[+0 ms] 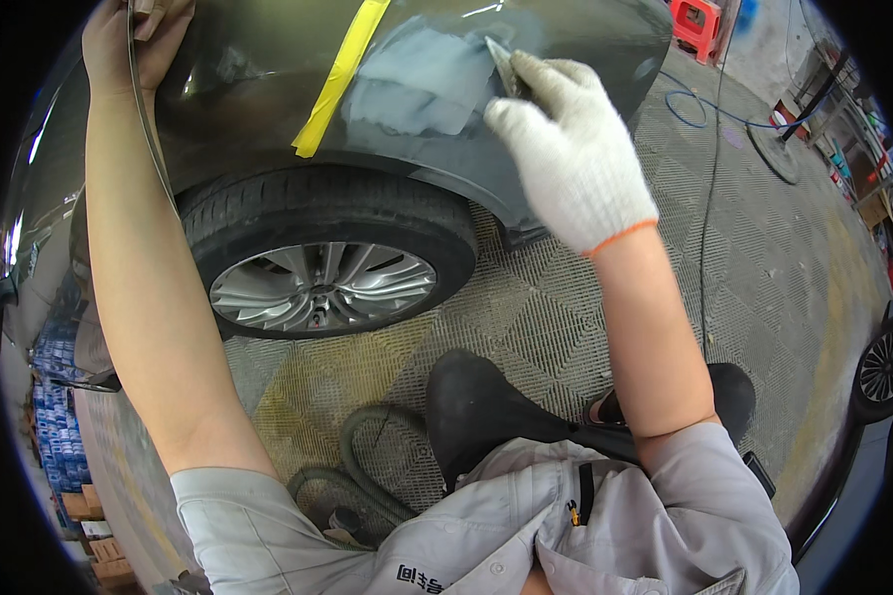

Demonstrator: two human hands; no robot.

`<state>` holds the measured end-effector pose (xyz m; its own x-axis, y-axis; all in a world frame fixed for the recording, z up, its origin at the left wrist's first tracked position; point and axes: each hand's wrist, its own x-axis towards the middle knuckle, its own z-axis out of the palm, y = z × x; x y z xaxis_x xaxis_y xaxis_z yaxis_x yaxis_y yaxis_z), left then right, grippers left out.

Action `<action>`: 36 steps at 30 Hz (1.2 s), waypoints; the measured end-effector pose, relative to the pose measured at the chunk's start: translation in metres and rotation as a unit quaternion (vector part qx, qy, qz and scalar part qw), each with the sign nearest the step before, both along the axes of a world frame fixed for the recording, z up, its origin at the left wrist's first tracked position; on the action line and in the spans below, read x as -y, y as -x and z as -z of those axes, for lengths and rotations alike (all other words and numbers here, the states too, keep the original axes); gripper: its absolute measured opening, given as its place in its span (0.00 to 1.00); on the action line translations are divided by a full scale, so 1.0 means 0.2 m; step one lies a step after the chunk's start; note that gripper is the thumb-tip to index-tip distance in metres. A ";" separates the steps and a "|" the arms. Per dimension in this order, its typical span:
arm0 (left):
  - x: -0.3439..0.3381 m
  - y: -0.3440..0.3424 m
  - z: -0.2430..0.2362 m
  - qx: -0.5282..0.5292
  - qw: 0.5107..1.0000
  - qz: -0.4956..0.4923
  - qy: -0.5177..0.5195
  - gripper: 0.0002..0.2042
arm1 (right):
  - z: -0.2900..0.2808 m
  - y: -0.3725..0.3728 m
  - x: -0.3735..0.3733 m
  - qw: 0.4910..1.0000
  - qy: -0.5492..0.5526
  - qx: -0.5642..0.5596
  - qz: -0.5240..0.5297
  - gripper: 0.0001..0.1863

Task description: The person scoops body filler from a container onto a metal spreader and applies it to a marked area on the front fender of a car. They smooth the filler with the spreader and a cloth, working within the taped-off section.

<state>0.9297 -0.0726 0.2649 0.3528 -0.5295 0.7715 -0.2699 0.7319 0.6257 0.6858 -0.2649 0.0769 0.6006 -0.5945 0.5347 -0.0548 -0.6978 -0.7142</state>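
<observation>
My right hand [575, 134], in a white knit glove with an orange cuff, is closed on a thin grey putty knife [502, 67]. The blade's tip is at the right edge of a pale grey patch of body filler [417, 84] on the car's dark fender [585, 35]; whether it touches is unclear. A strip of yellow masking tape [339, 79] runs down the panel left of the patch. At the top left is my bare left hand [129, 50], its fingers curled and partly cut off by the frame. What it holds, if anything, is hidden.
Below the fender sits a tyre with a silver wheel [322, 283]. A grey-green hose [367, 461] curls on the grated floor [526, 297] by my legs. Further off are a red stool [696, 28], a blue hose [687, 107] and another car's wheel [881, 369]. Blue packs [58, 426] line the left.
</observation>
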 end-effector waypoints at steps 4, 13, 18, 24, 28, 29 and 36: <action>0.00 0.01 0.00 -0.015 1.000 0.019 0.008 0.13 | -0.04 -0.01 0.04 0.998 -0.035 -0.013 -0.051 0.35; -0.02 -0.04 -0.01 0.018 1.000 -0.008 -0.013 0.13 | 0.18 -0.05 -0.32 0.994 0.105 -0.009 0.004 0.36; -0.01 -0.02 -0.01 0.021 1.000 -0.003 -0.012 0.13 | 0.22 -0.03 -0.39 0.996 0.065 -0.049 -0.024 0.34; -0.01 0.00 0.01 -0.018 1.000 -0.016 0.003 0.13 | 0.09 0.09 -0.13 0.998 0.040 -0.009 -0.040 0.32; -0.01 -0.02 0.01 -0.024 1.000 -0.013 -0.003 0.13 | -0.04 0.05 0.12 0.997 -0.045 -0.027 -0.055 0.35; -0.01 -0.02 0.00 -0.003 1.000 -0.019 -0.015 0.13 | -0.05 0.04 0.14 0.996 -0.059 -0.053 -0.043 0.35; 0.00 0.00 -0.01 -0.008 1.000 -0.008 -0.006 0.13 | 0.05 0.04 -0.02 0.998 0.010 -0.049 -0.050 0.34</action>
<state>0.9304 -0.0718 0.2659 0.3734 -0.5330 0.7593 -0.2717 0.7197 0.6389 0.6780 -0.2608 0.0676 0.7061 -0.5188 0.4820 -0.0523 -0.7170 -0.6951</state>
